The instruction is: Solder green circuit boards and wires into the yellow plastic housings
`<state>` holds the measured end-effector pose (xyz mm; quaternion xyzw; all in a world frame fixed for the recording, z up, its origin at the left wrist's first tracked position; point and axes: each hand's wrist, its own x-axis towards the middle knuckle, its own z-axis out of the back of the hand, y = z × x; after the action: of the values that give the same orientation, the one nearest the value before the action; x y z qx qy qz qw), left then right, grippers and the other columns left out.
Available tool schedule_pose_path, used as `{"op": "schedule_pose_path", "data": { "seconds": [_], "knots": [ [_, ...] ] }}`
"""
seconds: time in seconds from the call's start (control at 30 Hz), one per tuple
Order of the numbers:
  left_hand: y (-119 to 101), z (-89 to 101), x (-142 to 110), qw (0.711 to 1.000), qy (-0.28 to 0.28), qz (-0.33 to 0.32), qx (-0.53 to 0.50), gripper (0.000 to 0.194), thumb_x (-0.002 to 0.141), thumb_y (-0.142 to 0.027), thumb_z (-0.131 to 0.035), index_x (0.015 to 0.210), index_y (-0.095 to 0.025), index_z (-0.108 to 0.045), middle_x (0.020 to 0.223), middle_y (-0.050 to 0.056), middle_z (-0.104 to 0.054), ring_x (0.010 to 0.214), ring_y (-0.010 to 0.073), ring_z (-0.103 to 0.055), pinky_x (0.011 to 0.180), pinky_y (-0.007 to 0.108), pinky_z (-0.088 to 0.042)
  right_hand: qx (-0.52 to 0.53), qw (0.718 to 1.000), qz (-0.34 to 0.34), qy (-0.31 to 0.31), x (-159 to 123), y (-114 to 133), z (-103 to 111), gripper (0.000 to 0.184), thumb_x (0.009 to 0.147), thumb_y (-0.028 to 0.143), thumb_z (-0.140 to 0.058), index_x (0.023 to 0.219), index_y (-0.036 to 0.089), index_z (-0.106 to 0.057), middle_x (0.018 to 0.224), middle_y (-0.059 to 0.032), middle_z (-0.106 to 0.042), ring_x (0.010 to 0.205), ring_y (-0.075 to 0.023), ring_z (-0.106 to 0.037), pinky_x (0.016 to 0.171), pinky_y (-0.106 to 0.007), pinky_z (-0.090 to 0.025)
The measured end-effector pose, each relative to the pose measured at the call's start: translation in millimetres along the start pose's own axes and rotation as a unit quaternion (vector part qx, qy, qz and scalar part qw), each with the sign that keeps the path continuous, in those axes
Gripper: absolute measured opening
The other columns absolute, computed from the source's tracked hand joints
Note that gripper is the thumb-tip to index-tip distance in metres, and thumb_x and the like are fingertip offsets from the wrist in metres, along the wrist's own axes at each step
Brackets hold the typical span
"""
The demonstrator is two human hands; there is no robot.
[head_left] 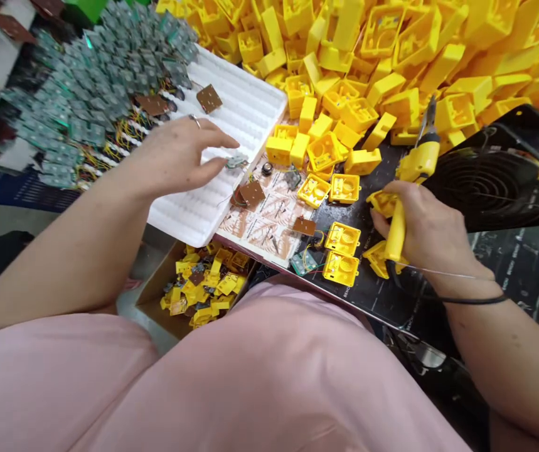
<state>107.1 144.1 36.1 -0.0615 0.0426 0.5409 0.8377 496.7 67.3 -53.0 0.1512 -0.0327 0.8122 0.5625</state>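
My left hand (182, 154) hovers over the white ribbed tray (250, 107), its fingertips pinching a small green circuit board (237, 161) with wires. My right hand (422, 229) is wrapped round the yellow handle of a soldering iron (413, 172), whose tip points up and away. Its black cable runs across my wrist. Several open yellow plastic housings (342, 238) lie on the black mat (368, 289) between my hands, one with a wired board (303, 262) beside it. Brown square boards (251, 191) lie on a printed sheet.
A big heap of yellow housings (391, 50) fills the back. Green circuit boards with wires (95, 81) are piled at the left. A cardboard box of yellow parts (203, 285) sits below the table edge. A black fan unit (490, 182) stands at the right.
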Motion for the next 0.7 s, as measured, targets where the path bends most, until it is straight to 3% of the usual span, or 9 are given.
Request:
{"op": "schedule_pose_path", "data": {
  "seconds": [0.1, 0.17, 0.23, 0.3, 0.37, 0.43, 0.5, 0.57, 0.7],
  "knots": [
    [10.6, -16.7, 5.4, 0.993, 0.016, -0.086, -0.082, 0.066, 0.095, -0.043, -0.039, 0.142, -0.011, -0.072, 0.155, 0.015, -0.068, 0.135, 0.0267, -0.064, 0.124, 0.044, -0.045, 0.105, 0.992, 0.067, -0.02, -8.1, 2.0, 10.8, 0.037, 0.108, 0.049, -0.059, 0.134, 0.023, -0.06, 0.11, -0.0111, -0.077, 0.083, -0.0254, -0.076, 0.063, -0.033, -0.056],
    [12.5, -26.6, 13.0, 0.987, -0.005, -0.078, -0.14, 0.055, 0.095, -0.047, -0.045, 0.124, -0.016, -0.079, 0.143, 0.012, -0.077, 0.126, 0.0238, -0.068, 0.119, 0.042, -0.049, 0.14, 0.987, 0.081, -0.021, -10.0, 3.9, 14.4, 0.037, 0.107, 0.047, -0.064, 0.135, 0.024, -0.059, 0.113, -0.0099, -0.078, 0.089, -0.0254, -0.078, 0.07, -0.034, -0.062],
    [12.1, -32.5, 21.2, 0.973, -0.05, -0.028, -0.224, 0.041, 0.092, -0.052, -0.056, 0.104, -0.021, -0.08, 0.121, 0.009, -0.085, 0.11, 0.0214, -0.073, 0.108, 0.04, -0.056, 0.154, 0.985, 0.068, -0.023, -10.9, 5.2, 14.2, 0.038, 0.105, 0.044, -0.069, 0.136, 0.025, -0.06, 0.118, -0.0101, -0.079, 0.094, -0.0264, -0.079, 0.076, -0.036, -0.066],
    [8.5, -32.3, 28.9, 0.931, -0.103, 0.008, -0.351, 0.03, 0.085, -0.052, -0.071, 0.092, -0.024, -0.078, 0.101, 0.004, -0.087, 0.096, 0.019, -0.074, 0.098, 0.038, -0.058, 0.165, 0.985, 0.048, -0.035, -11.9, 6.5, 10.6, 0.039, 0.103, 0.042, -0.073, 0.136, 0.026, -0.061, 0.123, -0.0109, -0.079, 0.098, -0.0284, -0.08, 0.081, -0.04, -0.068],
    [-0.6, -26.8, 36.3, 0.867, -0.132, 0.002, -0.481, 0.022, 0.079, -0.044, -0.081, 0.083, -0.024, -0.074, 0.087, -0.002, -0.084, 0.086, 0.0155, -0.073, 0.094, 0.036, -0.058, 0.174, 0.983, 0.038, -0.049, -13.4, 9.3, 5.3, 0.037, 0.103, 0.04, -0.074, 0.135, 0.027, -0.061, 0.124, -0.0102, -0.079, 0.099, -0.029, -0.081, 0.084, -0.041, -0.069],
    [-16.4, -20.1, 43.5, 0.828, -0.109, -0.026, -0.549, 0.017, 0.079, -0.036, -0.082, 0.08, -0.023, -0.071, 0.078, -0.005, -0.079, 0.08, 0.0121, -0.07, 0.091, 0.033, -0.057, 0.181, 0.981, 0.045, -0.05, -15.2, 14.3, 1.2, 0.036, 0.103, 0.039, -0.074, 0.135, 0.028, -0.061, 0.125, -0.0089, -0.08, 0.101, -0.0282, -0.082, 0.085, -0.04, -0.07],
    [-38.4, -16.7, 49.6, 0.844, -0.043, -0.072, -0.529, 0.011, 0.082, -0.031, -0.076, 0.082, -0.02, -0.072, 0.077, -0.004, -0.077, 0.076, 0.0108, -0.068, 0.084, 0.031, -0.055, 0.188, 0.979, 0.058, -0.045, -17.9, 20.3, 1.8, 0.035, 0.103, 0.04, -0.074, 0.134, 0.029, -0.063, 0.126, -0.0072, -0.08, 0.105, -0.027, -0.082, 0.086, -0.037, -0.07],
    [-64.4, -19.2, 53.4, 0.89, 0.026, -0.134, -0.436, 0.011, 0.084, -0.028, -0.069, 0.084, -0.019, -0.074, 0.08, -0.001, -0.077, 0.079, 0.0127, -0.07, 0.082, 0.029, -0.054, 0.18, 0.979, 0.057, -0.072, -23.1, 25.7, 9.7, 0.028, 0.104, 0.039, -0.073, 0.129, 0.028, -0.067, 0.12, -0.005, -0.082, 0.101, -0.0249, -0.083, 0.083, -0.034, -0.07],
    [-112.8, -33.4, 53.0, 0.958, 0.065, -0.202, -0.192, 0.018, 0.091, -0.023, -0.062, 0.093, -0.023, -0.079, 0.09, -0.001, -0.08, 0.093, 0.0195, -0.077, 0.091, 0.032, -0.057, 0.143, 0.977, 0.039, -0.153, -47.8, 31.3, 45.1, 0.011, 0.102, 0.029, -0.077, 0.113, 0.029, -0.076, 0.086, 0.0039, -0.08, 0.066, -0.0171, -0.077, 0.065, -0.027, -0.064]
  ]
}}
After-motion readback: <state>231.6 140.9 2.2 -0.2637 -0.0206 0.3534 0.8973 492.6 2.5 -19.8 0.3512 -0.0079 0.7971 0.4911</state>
